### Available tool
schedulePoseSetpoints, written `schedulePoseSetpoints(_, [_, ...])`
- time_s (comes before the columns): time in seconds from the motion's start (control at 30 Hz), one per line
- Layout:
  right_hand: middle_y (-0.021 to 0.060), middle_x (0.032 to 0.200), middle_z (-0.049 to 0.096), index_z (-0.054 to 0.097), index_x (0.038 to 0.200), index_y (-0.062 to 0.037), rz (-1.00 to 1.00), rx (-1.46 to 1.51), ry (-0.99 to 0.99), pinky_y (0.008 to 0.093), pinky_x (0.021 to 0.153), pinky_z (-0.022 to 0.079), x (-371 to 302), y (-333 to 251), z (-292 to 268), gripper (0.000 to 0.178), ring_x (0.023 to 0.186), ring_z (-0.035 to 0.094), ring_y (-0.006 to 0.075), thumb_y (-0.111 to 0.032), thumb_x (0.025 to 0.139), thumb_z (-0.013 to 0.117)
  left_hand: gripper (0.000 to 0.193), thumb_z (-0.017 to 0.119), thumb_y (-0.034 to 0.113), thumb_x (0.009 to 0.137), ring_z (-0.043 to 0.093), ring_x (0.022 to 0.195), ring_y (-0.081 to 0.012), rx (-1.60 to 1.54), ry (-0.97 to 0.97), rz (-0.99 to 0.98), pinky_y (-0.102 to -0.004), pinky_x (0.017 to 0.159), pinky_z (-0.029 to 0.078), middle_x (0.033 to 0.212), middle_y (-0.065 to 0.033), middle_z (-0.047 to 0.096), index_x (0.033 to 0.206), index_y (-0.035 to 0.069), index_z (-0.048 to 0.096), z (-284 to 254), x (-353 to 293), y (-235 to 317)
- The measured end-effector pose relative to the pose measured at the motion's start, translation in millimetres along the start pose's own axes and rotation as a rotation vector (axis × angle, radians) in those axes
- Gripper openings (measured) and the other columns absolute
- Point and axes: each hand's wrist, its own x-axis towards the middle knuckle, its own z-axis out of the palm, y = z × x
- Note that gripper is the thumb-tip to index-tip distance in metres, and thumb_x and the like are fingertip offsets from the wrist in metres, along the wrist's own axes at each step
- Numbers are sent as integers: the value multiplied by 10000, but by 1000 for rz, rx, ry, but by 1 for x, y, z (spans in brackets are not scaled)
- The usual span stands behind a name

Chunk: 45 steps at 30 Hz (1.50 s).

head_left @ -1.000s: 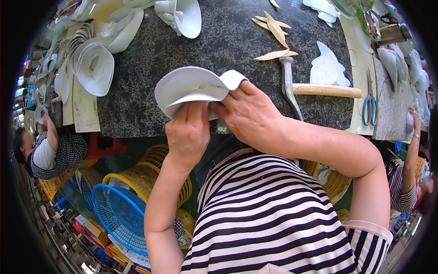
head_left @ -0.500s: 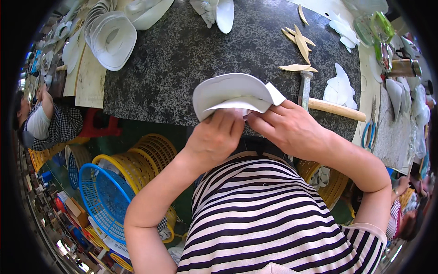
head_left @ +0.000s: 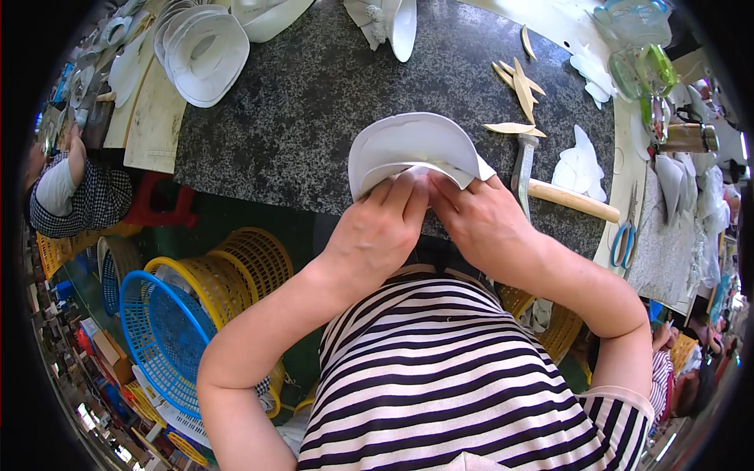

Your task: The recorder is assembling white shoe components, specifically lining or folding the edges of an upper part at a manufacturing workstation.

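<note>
A white, curved piece that looks like a shoe upper (head_left: 412, 135) is held up at the table's near edge, its broad rim arching away from me. My left hand (head_left: 378, 224) grips its near edge, fingers bent and pressed together. Close against it, my right hand (head_left: 485, 216) pinches the same edge, near a folded white flap at the right. Both sets of fingertips meet at the middle and are partly hidden by the piece. To the right of my right hand lies a hammer (head_left: 571, 201) with a wooden handle.
Stacked white uppers (head_left: 206, 59) lie at the far left of the dark speckled tabletop (head_left: 290, 118). Pale pointed strips (head_left: 524, 93), white cut pieces (head_left: 580, 166) and blue-handled scissors (head_left: 623, 243) lie at right. Blue (head_left: 153, 330) and yellow baskets (head_left: 259, 267) stand below left.
The white piece and both hands have shifted slightly right in the picture. My hands have drawn closer together, their fingertips now meeting at the middle of the edge.
</note>
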Motion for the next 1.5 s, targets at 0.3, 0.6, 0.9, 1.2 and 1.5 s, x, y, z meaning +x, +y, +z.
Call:
schedulePoseSetpoints(0.3, [145, 1148, 704, 675, 1183, -18, 59, 282, -54, 436, 812, 577, 8, 26, -13, 341, 968, 704, 336, -11, 843, 642, 182, 636, 66, 899, 695, 849, -283, -88, 16, -104, -384, 731, 586, 961, -102, 685, 1073, 20, 667, 3, 13, -3])
schedulePoseSetpoints(0.6, [69, 1010, 710, 673, 1052, -58, 148, 175, -11, 389, 656, 568, 12, 18, -4, 221, 829, 721, 266, -88, 833, 681, 168, 639, 61, 876, 698, 870, -260, -40, -1, -194, -361, 706, 591, 979, -98, 677, 1036, 16, 666, 10, 9, -2])
schedulePoseSetpoints(0.9, [129, 1202, 637, 658, 1205, 21, -60, 163, -9, 379, 925, 539, -10, 17, -4, 397, 1097, 642, 262, -105, 830, 623, 401, 577, 133, 846, 672, 1090, -329, 284, -23, 172, -358, 929, 575, 1199, -252, 660, 1165, -91, 670, 16, -11, 5])
schedulePoseSetpoints(1.2, [161, 1279, 599, 626, 1312, 41, 64, 73, 24, 427, 1087, 429, -14, 1, 5, 485, 1219, 566, 308, -105, 851, 593, 410, 575, 140, 845, 650, 1126, -339, 363, -60, 169, -385, 984, 545, 1195, -261, 662, 1163, -102, 666, 16, -10, 10])
schedulePoseSetpoints(1.5, [151, 1242, 639, 654, 1250, 37, -32, 70, -130, 442, 1135, 395, -12, 2, 5, 454, 1271, 541, 308, -139, 834, 611, 296, 618, 136, 840, 638, 994, -285, 172, 82, 103, -362, 893, 555, 1054, -159, 640, 1089, -16, 667, 22, -21, 4])
